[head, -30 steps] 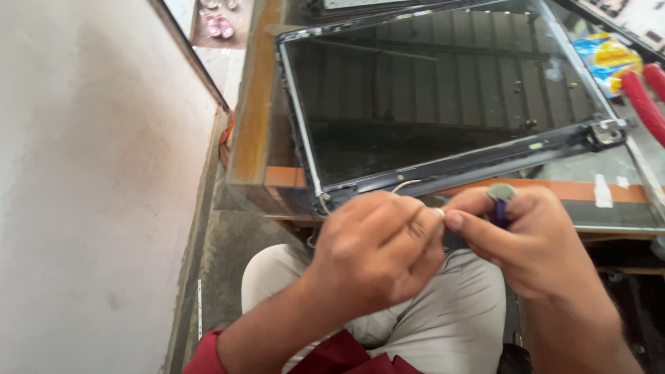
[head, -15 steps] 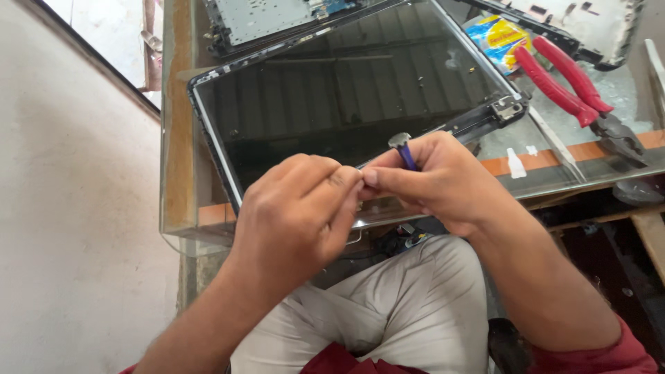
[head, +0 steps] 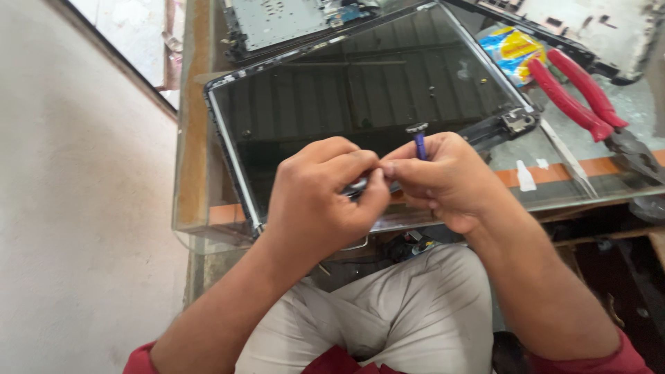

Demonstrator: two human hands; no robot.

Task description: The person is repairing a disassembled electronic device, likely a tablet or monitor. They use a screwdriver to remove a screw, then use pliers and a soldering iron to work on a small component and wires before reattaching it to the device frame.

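Observation:
A dark laptop screen panel (head: 360, 90) lies flat on a glass-topped table (head: 190, 138), its near edge under my hands. My right hand (head: 443, 180) is closed around a small blue-handled screwdriver (head: 420, 142) whose grey cap sticks up between the fingers. My left hand (head: 325, 197) pinches a small dark part against the tip area, right by the right hand's fingertips. The tool's tip is hidden by my fingers. A metal hinge bracket (head: 516, 121) sits at the panel's right corner.
Red-handled pliers (head: 582, 104) lie on the table to the right, beside a blue and yellow packet (head: 509, 48). A grey laptop chassis (head: 291, 21) lies behind the panel, another shell (head: 603, 28) at the far right. A pale wall (head: 76, 208) stands left.
The view has shifted so the panel and table sit further left and lower in the frame. My hands stay joined over the panel's near edge, still working the screwdriver.

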